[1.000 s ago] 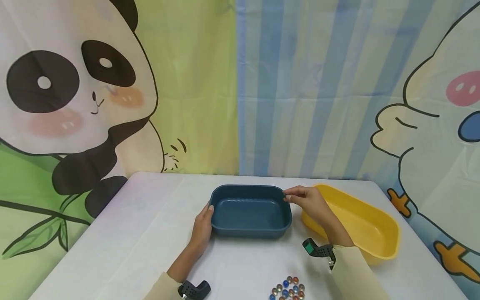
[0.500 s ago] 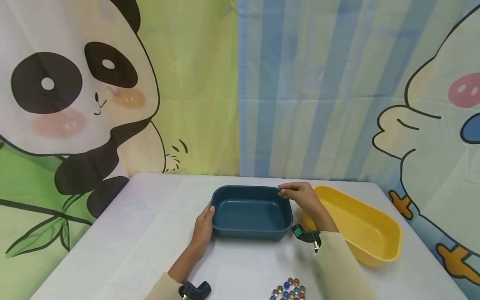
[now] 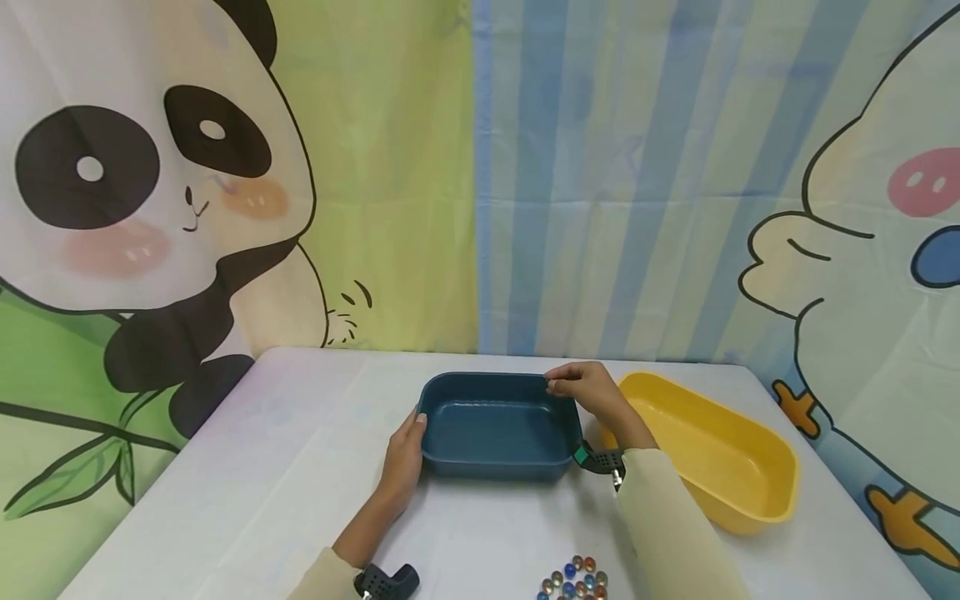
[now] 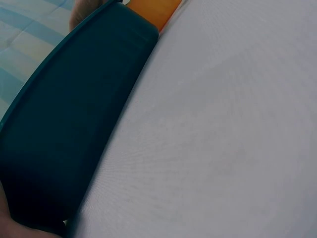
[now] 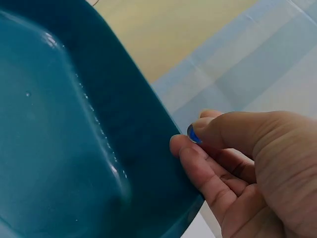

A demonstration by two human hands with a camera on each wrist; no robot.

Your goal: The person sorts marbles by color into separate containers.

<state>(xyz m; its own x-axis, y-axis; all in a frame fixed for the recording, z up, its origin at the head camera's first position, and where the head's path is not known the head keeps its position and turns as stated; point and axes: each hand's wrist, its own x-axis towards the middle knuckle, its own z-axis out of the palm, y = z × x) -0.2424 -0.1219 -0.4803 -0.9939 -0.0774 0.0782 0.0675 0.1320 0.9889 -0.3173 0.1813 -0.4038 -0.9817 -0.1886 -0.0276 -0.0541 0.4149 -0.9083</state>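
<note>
A dark blue plastic basin point(image 3: 495, 472) stands at the middle of the table, its floor bare in the head view. My left hand point(image 3: 401, 463) grips its left end, thumb over the rim. In the left wrist view only a bit of that hand point(image 4: 22, 230) shows, below the basin's long outer wall point(image 4: 74, 104). Over the back rim near the right corner is my right hand point(image 3: 592, 393). Its thumb and forefinger pinch a clear glass marble point(image 5: 193, 134) with a blue streak, seen in the right wrist view right at the rim.
A yellow basin point(image 3: 738, 454) stands slantwise at the right, partly behind my right forearm. Several coloured glass marbles point(image 3: 576, 579) lie grouped on the white table point(image 3: 247, 500) near the front. A printed cloth point(image 3: 570, 183) hangs behind the table.
My right hand has moved left along the blue basin's back rim from the right corner, still pinching the marble. The left hand keeps its grip on the basin.
</note>
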